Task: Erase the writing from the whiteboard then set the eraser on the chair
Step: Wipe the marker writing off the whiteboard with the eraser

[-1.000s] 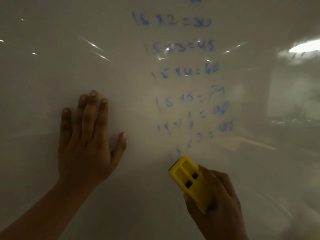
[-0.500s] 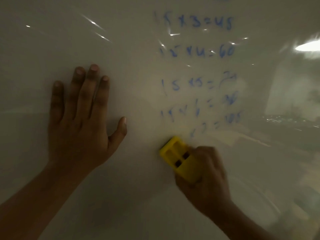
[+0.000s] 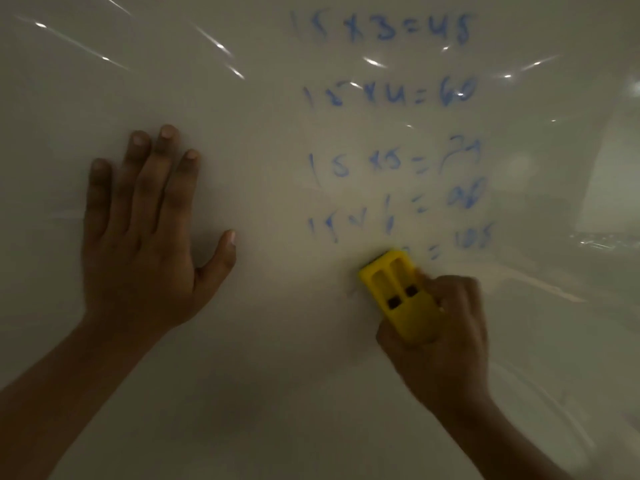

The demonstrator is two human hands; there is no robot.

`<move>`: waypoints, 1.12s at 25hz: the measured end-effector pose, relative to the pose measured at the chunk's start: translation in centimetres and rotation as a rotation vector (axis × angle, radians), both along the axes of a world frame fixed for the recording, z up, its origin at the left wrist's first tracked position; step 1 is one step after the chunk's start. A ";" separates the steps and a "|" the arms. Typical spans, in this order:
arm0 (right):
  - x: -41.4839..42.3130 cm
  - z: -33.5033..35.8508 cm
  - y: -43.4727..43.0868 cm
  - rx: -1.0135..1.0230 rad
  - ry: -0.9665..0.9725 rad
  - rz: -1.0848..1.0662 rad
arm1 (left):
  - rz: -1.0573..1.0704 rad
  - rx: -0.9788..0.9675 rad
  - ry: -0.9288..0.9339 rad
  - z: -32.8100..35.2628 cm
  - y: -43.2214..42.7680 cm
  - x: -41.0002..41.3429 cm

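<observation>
At the near edge, two bare forearms enter from 7 and 5 o'clock and reach up to the whiteboard (image 3: 277, 393), which fills the whole view. The right hand (image 3: 446, 344), at about 5 o'clock from centre, is closed around the lower half of the yellow eraser (image 3: 398, 294); its grip wraps the body from below, fingers on the right flank, so that the upper end stays free to lead the stroke. The eraser lies flat against the board, long axis tilted toward 11 o'clock, its top edge touching the lowest line of blue writing (image 3: 391, 161). The left hand (image 3: 145, 233), at 9 o'clock, holds nothing: palm flat on the board, fingers extended upward, thumb spread toward 2 o'clock, judged to be bracing the body, or steadying the board, against wiping pressure. Further up, from centre toward 12 o'clock, five rows of multiplication sums are legible or partly smeared; the lowest shows only its right-hand portion. Erasure is judged to be at an early stage. The chair is not in view.
</observation>
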State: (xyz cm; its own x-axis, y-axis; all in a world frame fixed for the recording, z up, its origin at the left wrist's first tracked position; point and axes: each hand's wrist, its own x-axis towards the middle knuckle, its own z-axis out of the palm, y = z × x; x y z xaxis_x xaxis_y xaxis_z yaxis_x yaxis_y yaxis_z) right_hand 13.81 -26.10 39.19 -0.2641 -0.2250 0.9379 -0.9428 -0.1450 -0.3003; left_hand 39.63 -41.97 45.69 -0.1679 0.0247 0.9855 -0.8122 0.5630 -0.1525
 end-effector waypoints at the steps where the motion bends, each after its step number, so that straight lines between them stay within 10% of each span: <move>1: -0.1 0.8 -0.1 -0.044 -0.096 -0.004 | 0.003 -0.001 -0.001 0.0 0.0 -0.1; 6: 1.4 -0.8 -0.4 0.209 0.418 0.050 | 0.027 -0.015 -0.038 0.0 -0.1 0.2; 11: -3.0 1.7 0.9 -0.089 -0.148 -0.037 | -0.002 -0.011 -0.033 -0.2 -0.4 0.0; 15: -1.0 -0.8 0.7 0.187 0.375 0.046 | -0.043 0.005 -0.041 -0.2 -0.8 0.2; 19: -3.6 1.2 1.4 0.000 -0.044 -0.039 | -0.032 0.008 -0.049 -0.2 -0.6 0.2; 24: -0.3 -0.7 0.8 0.233 0.506 0.019 | -0.011 0.008 -0.039 -0.1 -0.1 0.0; 28: -1.7 1.6 0.8 0.078 0.161 -0.078 | 0.005 0.012 -0.050 0.1 0.3 0.2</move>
